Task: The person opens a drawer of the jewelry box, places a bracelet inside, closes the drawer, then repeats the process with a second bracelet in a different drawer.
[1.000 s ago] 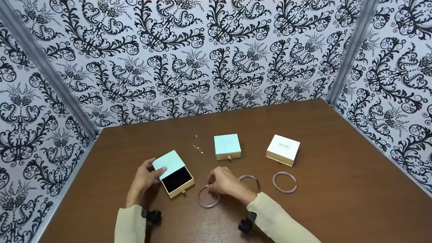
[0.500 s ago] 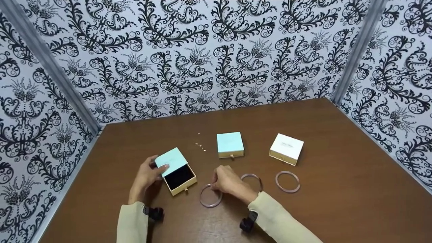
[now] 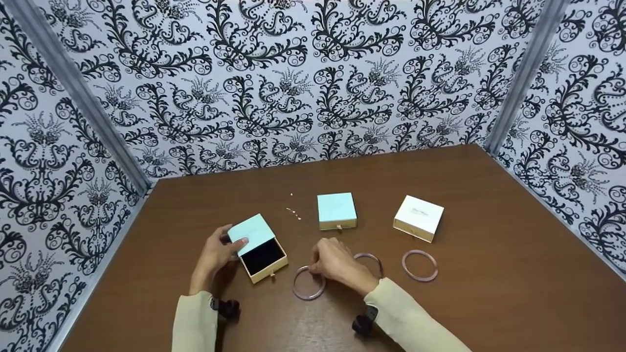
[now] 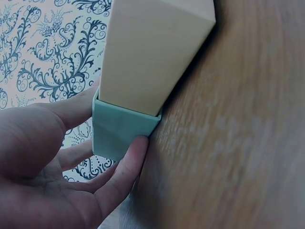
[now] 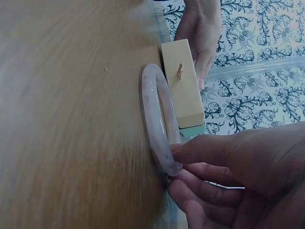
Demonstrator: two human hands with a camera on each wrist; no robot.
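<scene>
A teal box (image 3: 252,233) with a cream drawer (image 3: 269,270) pulled partly out stands at the left; the drawer is lined in black. My left hand (image 3: 213,254) grips the teal sleeve of that box, thumb on top and fingers along the side, as the left wrist view (image 4: 62,167) also shows. With thumb and fingers my right hand (image 3: 335,264) pinches the far edge of a pale pinkish bangle (image 5: 153,114), which lies low over the table just right of the drawer. Partly behind my right wrist is a second bangle (image 3: 370,255).
A third bangle (image 3: 420,279) lies further right. Behind stand a closed teal box (image 3: 336,208) and a white box (image 3: 419,215). Several tiny pale bits (image 3: 293,212) are scattered on the brown table (image 3: 464,195). Patterned walls (image 3: 274,98) enclose the table's back and sides.
The whole scene shifts slightly to the right in the head view. My hands, the boxes and the bangles keep nearly the same places relative to each other.
</scene>
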